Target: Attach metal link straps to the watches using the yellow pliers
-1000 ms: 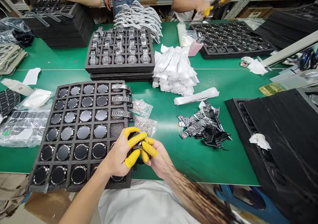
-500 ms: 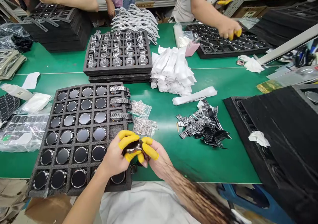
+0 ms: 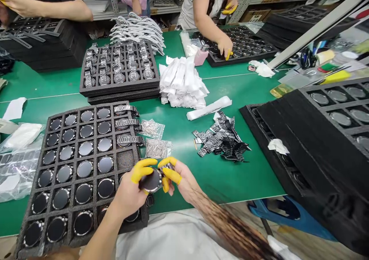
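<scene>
My left hand, with yellow finger cots, is closed on a round watch head whose dark face is tilted up. My right hand, also in yellow finger cots, pinches a dark metal watch band at the watch head's right side. Whether the two parts are joined is hidden by my fingers. Both hands are over the right edge of a black foam tray holding rows of watch heads. Several watches with metal bands lie in its right column, including a banded watch.
Two bags of small metal pins, one a pin bag, lie beyond my hands. Loose band pieces and white wrapped strips are to the right. Stacked foam trays stand behind. A co-worker's hand reaches into another tray.
The view has swung right, so the things on the table appear farther left. The watch head in my left hand has turned, showing more of its dark face. The co-worker's hand has shifted over their tray.
</scene>
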Available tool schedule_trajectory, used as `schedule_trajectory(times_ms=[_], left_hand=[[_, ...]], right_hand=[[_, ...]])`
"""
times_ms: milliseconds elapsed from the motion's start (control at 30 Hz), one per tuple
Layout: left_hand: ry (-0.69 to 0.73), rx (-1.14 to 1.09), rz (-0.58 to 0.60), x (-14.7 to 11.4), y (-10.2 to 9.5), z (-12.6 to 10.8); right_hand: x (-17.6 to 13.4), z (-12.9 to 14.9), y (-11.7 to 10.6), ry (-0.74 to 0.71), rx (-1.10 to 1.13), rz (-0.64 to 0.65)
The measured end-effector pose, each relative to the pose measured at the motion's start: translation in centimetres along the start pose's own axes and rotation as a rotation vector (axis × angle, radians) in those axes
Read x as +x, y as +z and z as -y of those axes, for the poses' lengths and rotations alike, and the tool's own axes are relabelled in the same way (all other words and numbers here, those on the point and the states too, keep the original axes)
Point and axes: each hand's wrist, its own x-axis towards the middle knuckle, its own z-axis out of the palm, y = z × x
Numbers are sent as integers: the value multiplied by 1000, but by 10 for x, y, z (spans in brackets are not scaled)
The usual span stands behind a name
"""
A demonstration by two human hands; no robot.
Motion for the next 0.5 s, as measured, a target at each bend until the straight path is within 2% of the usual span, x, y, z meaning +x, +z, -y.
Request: schedule_trajectory(times_ms=[67,133,167,200,267,333,400,500], left_hand=[[-90,27,114,-1,3,2],[-225,-62,92,0,3,1],[-279,-147,38,2,2,1],[-317,-239,-30,3,0,0],[-375,-404,-173,7,-4,1],[-441,-501,-262,10,-7,3],[-514,-535,-322,12,-10,5],[-547,-567,-365,12,-11,7]], right_hand=[[3,4,-4,-10,-12,59],[7,10,-17,-49,-108,106],[11,15,-26,-85,-212,75],[16,20,-37,-119,-369,2],[29,32,-60,-136,-820,-211],[43,45,-76,-40,-1313,-305],[56,54,-81,87,-1658,-238],[69,58,-71,153,-1834,-158]])
